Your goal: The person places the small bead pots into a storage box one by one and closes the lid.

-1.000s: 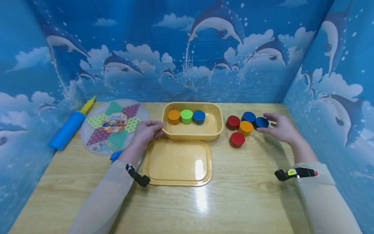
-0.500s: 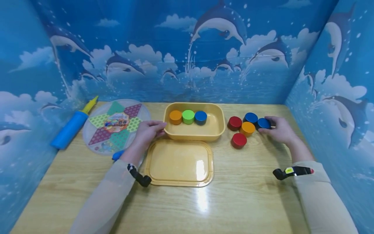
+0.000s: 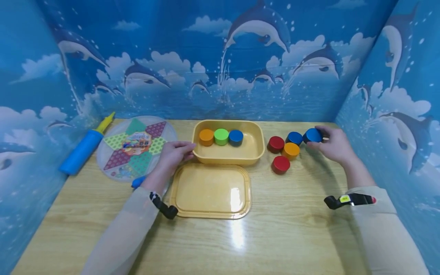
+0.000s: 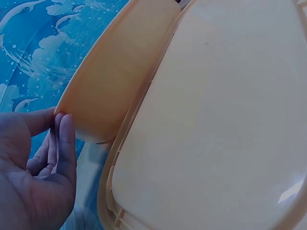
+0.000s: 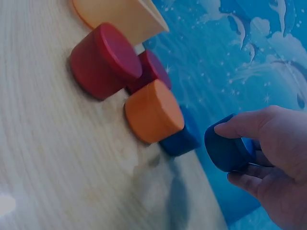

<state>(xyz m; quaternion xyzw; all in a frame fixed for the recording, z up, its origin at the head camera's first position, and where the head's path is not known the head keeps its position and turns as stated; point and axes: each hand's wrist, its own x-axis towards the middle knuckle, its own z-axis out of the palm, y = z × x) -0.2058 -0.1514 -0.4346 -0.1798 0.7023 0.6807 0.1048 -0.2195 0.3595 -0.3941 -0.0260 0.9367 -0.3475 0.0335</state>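
Note:
My right hand (image 3: 332, 144) pinches a blue cylinder block (image 3: 312, 136) between thumb and fingers, raised off the table in the right wrist view (image 5: 225, 146). Left of it stand a second blue block (image 3: 294, 138), an orange block (image 3: 290, 151) and two red blocks (image 3: 276, 144), close together. My left hand (image 3: 174, 154) pinches the left rim of a yellow plastic box (image 3: 252, 158); the left wrist view shows thumb and fingertips at that rim (image 4: 58, 113). Inside the box sit an orange block (image 3: 206, 137), a green block (image 3: 221, 136) and a blue block (image 3: 235, 138) in a row.
A yellow lid (image 3: 211, 191) lies flat in front of the box. To the left are a round game board (image 3: 137, 168) with star-shaped colours and a blue pump (image 3: 82, 151) with a yellow tip. Dolphin-print cloth (image 3: 220, 95) walls the table's back and sides.
My right hand has closed its fingers on the outermost blue block and lifted it up off the table. The left hand keeps its hold on the box rim.

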